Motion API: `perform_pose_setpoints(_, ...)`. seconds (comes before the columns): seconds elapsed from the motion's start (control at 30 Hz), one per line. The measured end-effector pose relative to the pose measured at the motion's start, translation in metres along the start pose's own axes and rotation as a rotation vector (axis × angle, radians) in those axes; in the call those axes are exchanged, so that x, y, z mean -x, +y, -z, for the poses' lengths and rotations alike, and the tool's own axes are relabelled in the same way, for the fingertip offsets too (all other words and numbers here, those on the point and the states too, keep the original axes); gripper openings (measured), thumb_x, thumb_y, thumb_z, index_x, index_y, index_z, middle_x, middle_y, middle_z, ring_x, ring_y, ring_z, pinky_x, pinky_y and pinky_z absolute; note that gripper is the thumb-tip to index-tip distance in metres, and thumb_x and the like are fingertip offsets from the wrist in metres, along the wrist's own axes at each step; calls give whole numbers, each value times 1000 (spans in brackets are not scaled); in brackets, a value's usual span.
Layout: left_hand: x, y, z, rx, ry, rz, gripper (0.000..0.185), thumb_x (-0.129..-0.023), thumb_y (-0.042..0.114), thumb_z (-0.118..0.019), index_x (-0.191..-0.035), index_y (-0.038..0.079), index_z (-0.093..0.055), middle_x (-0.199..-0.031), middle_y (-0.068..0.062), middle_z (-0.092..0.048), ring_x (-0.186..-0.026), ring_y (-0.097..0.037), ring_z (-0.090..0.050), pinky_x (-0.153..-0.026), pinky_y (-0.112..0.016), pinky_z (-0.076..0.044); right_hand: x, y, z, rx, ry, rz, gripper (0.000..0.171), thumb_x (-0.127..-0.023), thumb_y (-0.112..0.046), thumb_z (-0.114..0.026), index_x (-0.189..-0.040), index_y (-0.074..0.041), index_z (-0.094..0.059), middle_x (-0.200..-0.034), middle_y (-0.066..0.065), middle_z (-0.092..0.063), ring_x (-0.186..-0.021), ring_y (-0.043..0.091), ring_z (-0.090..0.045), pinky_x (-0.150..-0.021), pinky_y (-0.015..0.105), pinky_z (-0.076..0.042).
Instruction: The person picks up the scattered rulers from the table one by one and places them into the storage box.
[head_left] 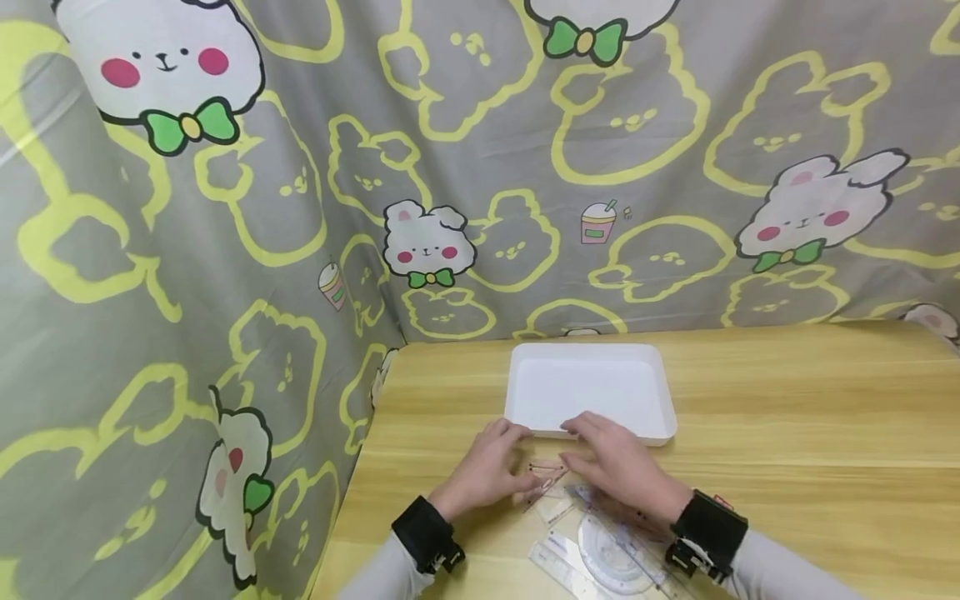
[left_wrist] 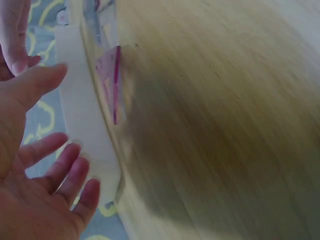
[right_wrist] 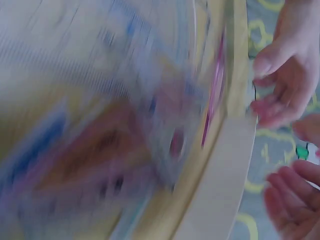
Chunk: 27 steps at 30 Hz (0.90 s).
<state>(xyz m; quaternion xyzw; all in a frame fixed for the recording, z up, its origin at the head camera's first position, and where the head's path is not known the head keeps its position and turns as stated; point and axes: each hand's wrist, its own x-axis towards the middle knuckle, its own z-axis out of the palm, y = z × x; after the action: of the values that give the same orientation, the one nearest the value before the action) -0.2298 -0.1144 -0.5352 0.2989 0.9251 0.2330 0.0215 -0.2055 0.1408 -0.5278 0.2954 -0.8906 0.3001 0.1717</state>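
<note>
Both bare hands hover at the front of a white tray point(head_left: 592, 387). My left hand point(head_left: 487, 471) has its fingers loosely spread, with no object between them in the left wrist view. Its fingertips are near the tray's front left edge. My right hand point(head_left: 618, 462) is relaxed by the front rim; whether it touches the rim cannot be told. Between and below the hands lie pink-edged set squares point(head_left: 545, 481), a clear protractor point(head_left: 611, 554) and a clear straight ruler point(head_left: 558, 567). The right hand and forearm partly cover this pile, which is blurred in the right wrist view.
The wooden table point(head_left: 810, 433) stretches to the right of the tray. A grey curtain point(head_left: 517, 158) with yellow bear outlines hangs behind the table and along its left side. Each wrist wears a black band point(head_left: 423, 533) with a small camera.
</note>
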Motion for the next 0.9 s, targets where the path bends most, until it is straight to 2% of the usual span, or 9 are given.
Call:
perform_pose_setpoints(0.13, -1, -2, 2, -13, -84, -10, 78, -81, 46, -88, -146, 16, -56, -135, -3, -59, -122, -17, -52, -106, -37, -45, -5, -12, -10, -41, -173, -33, 29, -91, -16, -80, -115, -3, -71, -104, 8, -74, -92, 23, -72, -81, 40, -60)
perform_pose_setpoints(0.27, -2, -7, 0, 92, -158, 31, 80, -77, 48, -92, -141, 12, -59, -138, -4, -55, -125, -18, -49, -106, -34, -44, -7, -17, -20, -25, -248, -20, 28, -92, -15, -79, -116, -3, -71, -104, 5, -72, -92, 22, -70, -82, 43, -59)
perform_pose_setpoints(0.4, -3, -13, -4, 152, -207, 52, 76, -75, 45, -94, -136, 12, -62, -135, -3, -51, -119, -15, -44, -99, -28, -42, -8, -19, -31, 15, -254, -28, 29, -90, -21, -82, -110, -3, -71, -92, -4, -61, -81, 13, -58, -71, 34, -53)
perform_pose_setpoints(0.5, -6, -14, -6, 142, -221, 54, 68, -74, 40, -96, -129, 16, -63, -129, -1, -49, -115, -13, -42, -96, -26, -40, -8, -18, -36, 49, -247, -31, 26, -87, -27, -85, -94, -9, -67, -85, -8, -50, -74, 9, -46, -64, 28, -43)
perform_pose_setpoints(0.63, -8, -13, -7, 138, -236, 69, 58, -75, 35, -96, -120, 19, -63, -126, 0, -49, -116, -15, -42, -98, -28, -38, -8, -18, -40, 82, -242, -20, 36, -83, -31, -88, -80, -17, -55, -82, -8, -43, -72, 9, -40, -63, 27, -37)
perform_pose_setpoints(0.9, -8, -13, -7, 119, -228, 55, 58, -75, 37, -96, -117, 20, -59, -126, 5, -51, -114, -13, -44, -101, -28, -39, -8, -12, -45, 40, -214, -44, 41, -73, -28, -96, -85, -12, -60, -83, -9, -45, -74, 8, -42, -65, 27, -38)
